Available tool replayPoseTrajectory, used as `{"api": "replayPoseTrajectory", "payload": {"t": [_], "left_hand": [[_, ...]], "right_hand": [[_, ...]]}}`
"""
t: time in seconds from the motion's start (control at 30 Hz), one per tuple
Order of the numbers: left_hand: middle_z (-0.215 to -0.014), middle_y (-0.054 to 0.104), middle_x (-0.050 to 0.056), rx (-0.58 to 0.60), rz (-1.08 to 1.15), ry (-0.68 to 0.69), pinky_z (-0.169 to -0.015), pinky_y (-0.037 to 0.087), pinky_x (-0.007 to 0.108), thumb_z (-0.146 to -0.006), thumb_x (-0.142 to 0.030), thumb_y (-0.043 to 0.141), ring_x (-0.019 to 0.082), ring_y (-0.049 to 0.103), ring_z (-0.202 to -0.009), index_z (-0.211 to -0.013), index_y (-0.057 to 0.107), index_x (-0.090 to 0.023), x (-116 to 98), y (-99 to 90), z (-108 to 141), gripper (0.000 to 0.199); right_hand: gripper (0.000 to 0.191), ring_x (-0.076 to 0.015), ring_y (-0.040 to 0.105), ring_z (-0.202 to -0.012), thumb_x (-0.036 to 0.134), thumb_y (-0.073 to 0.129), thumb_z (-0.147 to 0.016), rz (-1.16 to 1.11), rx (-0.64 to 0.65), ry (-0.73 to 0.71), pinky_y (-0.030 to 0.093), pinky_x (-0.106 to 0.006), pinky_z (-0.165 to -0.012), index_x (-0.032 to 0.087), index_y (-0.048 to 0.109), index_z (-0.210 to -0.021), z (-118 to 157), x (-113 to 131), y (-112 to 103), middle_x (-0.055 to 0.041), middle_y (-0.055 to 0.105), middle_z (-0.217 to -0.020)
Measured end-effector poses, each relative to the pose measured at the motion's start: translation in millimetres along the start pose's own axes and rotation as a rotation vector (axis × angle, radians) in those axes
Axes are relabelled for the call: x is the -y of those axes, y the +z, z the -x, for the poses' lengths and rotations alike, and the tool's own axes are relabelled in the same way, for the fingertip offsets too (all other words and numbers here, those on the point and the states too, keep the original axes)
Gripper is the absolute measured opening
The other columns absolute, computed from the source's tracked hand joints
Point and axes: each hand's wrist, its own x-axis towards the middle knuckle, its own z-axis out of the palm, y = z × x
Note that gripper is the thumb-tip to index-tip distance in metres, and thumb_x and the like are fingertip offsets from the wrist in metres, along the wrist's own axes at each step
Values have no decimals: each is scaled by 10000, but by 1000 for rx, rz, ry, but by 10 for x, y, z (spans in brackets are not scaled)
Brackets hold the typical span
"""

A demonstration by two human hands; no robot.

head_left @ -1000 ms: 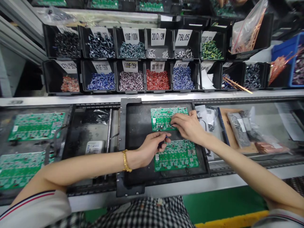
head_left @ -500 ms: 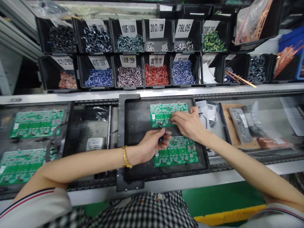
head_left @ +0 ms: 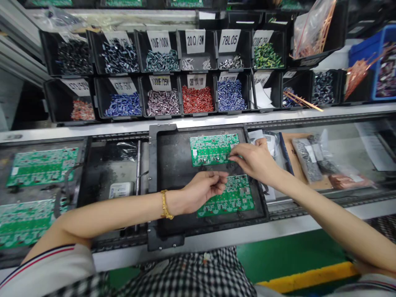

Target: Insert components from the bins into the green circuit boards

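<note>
Two green circuit boards lie in a black tray, one above the other. My right hand is at the right part of the upper circuit board, its thumb and fingers pinched together near the lower edge. Whatever they hold is too small to make out. Over the upper left of the lower circuit board is my left hand, a gold bracelet on its wrist. Its fingers are curled in against the thumb, and their contents are hidden.
Black bins of small parts stand in two rows behind, including red capacitors and blue capacitors. More green boards lie in a tray on the left. Bagged parts fill a cardboard box at right.
My right hand has shifted slightly right and down along the upper board. My left fingers have closed further, and the small dark blue parts seen in them are now hidden. The view has shifted slightly.
</note>
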Motion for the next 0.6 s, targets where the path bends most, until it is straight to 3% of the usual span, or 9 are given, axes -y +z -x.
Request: {"api": "replayPoseTrajectory", "payload": {"t": [0.17, 0.27, 0.33, 0.47, 0.6], "left_hand": [[-741, 599, 56, -41, -76, 1, -470, 321, 151, -871, -141, 522, 20, 437, -498, -785, 603, -59, 26, -42, -6, 144], [-612, 491, -13, -24, -74, 49, -404, 177, 163, -817, -315, 617, 5, 301, -435, -728, 599, -77, 43, -90, -30, 254], [-587, 401, -41, -10, -34, 52, -409, 156, 164, -793, -368, 637, 6, 269, -442, -761, 622, -78, 52, -121, -33, 293], [-695, 457, -3, 12, 37, 51, -500, 293, 148, -825, -172, 592, 19, 371, -532, -915, 662, -66, 71, -163, 6, 156], [-745, 512, 24, -28, 16, 69, -474, 263, 152, -811, -167, 615, 15, 369, -527, -883, 665, -66, 113, -203, 46, 134]], "right_hand": [[247, -193, 569, -791, 156, 345, -898, 84, -11, -21, 183, -333, -685, 169, 583, -833, -23, -182, 137, -63, 668, -883], [258, -191, 555, -779, 135, 324, -888, 107, -11, -47, 183, -337, -697, 166, 574, -832, -21, -172, 153, -68, 660, -862], [255, -189, 551, -765, 126, 325, -882, 137, -7, -59, 182, -340, -700, 161, 571, -826, -14, -159, 151, -70, 658, -852], [276, -184, 560, -764, 58, 319, -860, 236, 4, -101, 182, -350, -704, 157, 577, -856, 5, -158, 170, -64, 662, -868], [275, -183, 583, -766, 69, 336, -886, 270, 1, -114, 188, -364, -720, 160, 595, -869, 24, -166, 205, -48, 676, -867]]}}
